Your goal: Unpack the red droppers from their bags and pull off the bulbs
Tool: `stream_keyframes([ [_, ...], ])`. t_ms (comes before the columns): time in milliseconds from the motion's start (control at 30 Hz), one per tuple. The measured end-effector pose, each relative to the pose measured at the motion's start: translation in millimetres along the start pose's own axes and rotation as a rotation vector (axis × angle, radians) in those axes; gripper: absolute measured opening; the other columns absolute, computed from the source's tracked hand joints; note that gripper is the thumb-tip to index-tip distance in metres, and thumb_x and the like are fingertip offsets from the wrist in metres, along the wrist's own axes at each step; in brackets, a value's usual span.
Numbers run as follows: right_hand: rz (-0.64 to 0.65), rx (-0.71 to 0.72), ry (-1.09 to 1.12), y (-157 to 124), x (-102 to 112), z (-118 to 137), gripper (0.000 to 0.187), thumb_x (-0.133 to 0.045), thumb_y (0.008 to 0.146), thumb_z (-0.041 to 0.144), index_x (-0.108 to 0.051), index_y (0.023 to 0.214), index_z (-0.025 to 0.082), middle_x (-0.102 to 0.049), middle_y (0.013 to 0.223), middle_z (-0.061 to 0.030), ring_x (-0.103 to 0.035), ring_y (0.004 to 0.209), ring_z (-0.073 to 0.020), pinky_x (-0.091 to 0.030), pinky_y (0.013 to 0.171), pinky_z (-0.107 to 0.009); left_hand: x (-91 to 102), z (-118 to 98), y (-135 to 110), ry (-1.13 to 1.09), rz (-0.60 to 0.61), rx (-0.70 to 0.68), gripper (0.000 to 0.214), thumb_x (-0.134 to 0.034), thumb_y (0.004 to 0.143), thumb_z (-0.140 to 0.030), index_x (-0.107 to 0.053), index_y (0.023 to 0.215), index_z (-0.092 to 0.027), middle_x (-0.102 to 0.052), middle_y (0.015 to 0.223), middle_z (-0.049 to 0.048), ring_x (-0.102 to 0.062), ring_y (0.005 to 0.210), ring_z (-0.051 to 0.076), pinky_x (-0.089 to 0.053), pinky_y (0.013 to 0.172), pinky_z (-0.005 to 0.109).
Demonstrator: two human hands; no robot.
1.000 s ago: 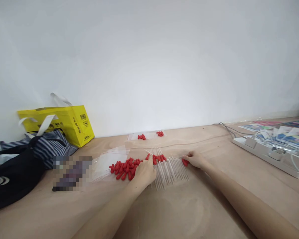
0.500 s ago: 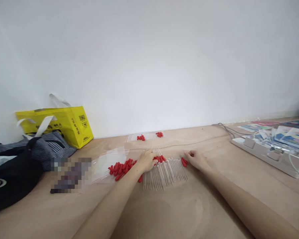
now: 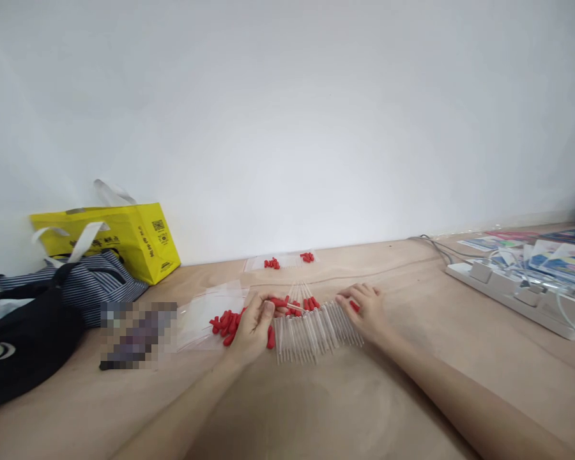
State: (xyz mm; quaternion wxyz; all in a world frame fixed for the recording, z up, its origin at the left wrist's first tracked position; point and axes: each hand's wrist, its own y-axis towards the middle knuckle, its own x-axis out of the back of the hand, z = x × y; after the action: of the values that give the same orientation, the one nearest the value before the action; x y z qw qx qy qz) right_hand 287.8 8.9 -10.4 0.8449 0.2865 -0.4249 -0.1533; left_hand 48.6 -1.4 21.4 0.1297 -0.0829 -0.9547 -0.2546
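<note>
My left hand (image 3: 255, 327) is closed, thumb against fingers, on a thin clear stick with a red end (image 3: 280, 301); the stick points right. Under and beside that hand lie a pile of small red pieces (image 3: 226, 324) and a single red piece (image 3: 271, 337). A row of thin clear sticks (image 3: 311, 335) lies side by side between my hands. Just behind the row are several red-ended sticks (image 3: 311, 303). My right hand (image 3: 367, 311) is open, its fingers resting at the row's right end, partly covering another red piece (image 3: 354, 306).
Clear plastic bags (image 3: 206, 319) lie at the left. Farther back, a clear packet (image 3: 290, 260) holds red pieces. A yellow bag (image 3: 156, 249), a striped bag (image 3: 103, 281) and a black cap (image 3: 33, 345) stand left. A white power strip (image 3: 508, 297) with cables lies right.
My left hand has drawn back leftward and turned, now holding a red-ended stick. My right hand has moved left onto the row's right end, its fingers spreading.
</note>
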Motion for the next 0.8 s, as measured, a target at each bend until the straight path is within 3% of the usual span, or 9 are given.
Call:
stream_keyframes([
  [100,0.02,0.335,0.016,-11.8,-2.0,24.0,0.026,-0.042,0.086,0.034,-0.059,0.101,0.023,-0.063,0.098,-0.0059,-0.051,0.09,-0.0184,-0.022,0.084,-0.037,2.4,4.1,-16.5,-0.29,0.012,0.137,0.03,-0.05,0.077,-0.047,-0.048,0.086,-0.018,-0.062,0.091,0.0067,-0.06,0.079,0.018,-0.047,0.074,0.034],
  [167,0.061,0.436,0.01,-19.3,-6.0,36.0,0.027,-0.041,0.087,0.033,-0.056,0.108,0.023,-0.063,0.097,-0.0051,-0.05,0.091,-0.0175,-0.021,0.085,-0.037,0.9,7.6,-23.2,-0.399,0.008,0.186,0.032,-0.055,0.074,-0.047,-0.05,0.086,-0.018,-0.063,0.092,0.0078,-0.061,0.081,0.019,-0.047,0.076,0.035],
  [400,0.003,0.498,0.05,-31.3,-20.5,42.8,0.02,-0.041,0.087,0.024,-0.061,0.092,0.023,-0.062,0.07,0.0008,-0.049,0.073,-0.0128,-0.019,0.083,-0.036,-4.6,8.2,-33.8,-0.481,0.049,0.221,0.028,-0.051,0.078,-0.043,-0.051,0.091,-0.019,-0.063,0.093,0.008,-0.061,0.084,0.02,-0.046,0.078,0.036],
  [467,-0.007,0.508,0.033,-32.8,-21.0,42.1,0.021,-0.041,0.087,0.022,-0.062,0.088,0.022,-0.06,0.066,0.0008,-0.047,0.07,-0.0126,-0.02,0.082,-0.036,-4.0,7.5,-36.6,-0.336,0.066,0.202,0.031,-0.046,0.081,-0.045,-0.051,0.097,-0.019,-0.062,0.094,0.0083,-0.06,0.084,0.019,-0.045,0.078,0.035],
  [533,-0.022,0.532,0.018,-34.6,-21.3,42.9,0.021,-0.041,0.086,0.021,-0.062,0.086,0.021,-0.058,0.065,0.0005,-0.045,0.069,-0.0129,-0.02,0.081,-0.036,-2.9,7.7,-38.9,-0.046,0.077,0.128,0.032,-0.045,0.081,-0.044,-0.053,0.1,-0.019,-0.062,0.094,0.0074,-0.058,0.085,0.019,-0.044,0.078,0.034],
  [667,-0.047,0.609,-0.017,-37.9,-22.9,46.8,0.02,-0.041,0.086,0.022,-0.061,0.084,0.021,-0.055,0.061,0.0013,-0.044,0.066,-0.0125,-0.021,0.079,-0.034,-0.2,11.4,-40.8,0.527,0.117,-0.15,0.024,-0.047,0.081,-0.039,-0.062,0.089,-0.021,-0.063,0.078,0.0039,-0.055,0.076,0.017,-0.04,0.075,0.033],
  [800,-0.049,0.684,-0.057,-40.0,-22.3,46.9,0.02,-0.042,0.085,0.021,-0.06,0.077,0.02,-0.052,0.056,0.0028,-0.043,0.063,-0.0118,-0.021,0.078,-0.035,3.7,15.3,-42.7,0.764,0.152,-0.283,0.023,-0.047,0.083,-0.036,-0.065,0.082,-0.022,-0.066,0.068,0.0023,-0.053,0.069,0.017,-0.034,0.073,0.034],
])
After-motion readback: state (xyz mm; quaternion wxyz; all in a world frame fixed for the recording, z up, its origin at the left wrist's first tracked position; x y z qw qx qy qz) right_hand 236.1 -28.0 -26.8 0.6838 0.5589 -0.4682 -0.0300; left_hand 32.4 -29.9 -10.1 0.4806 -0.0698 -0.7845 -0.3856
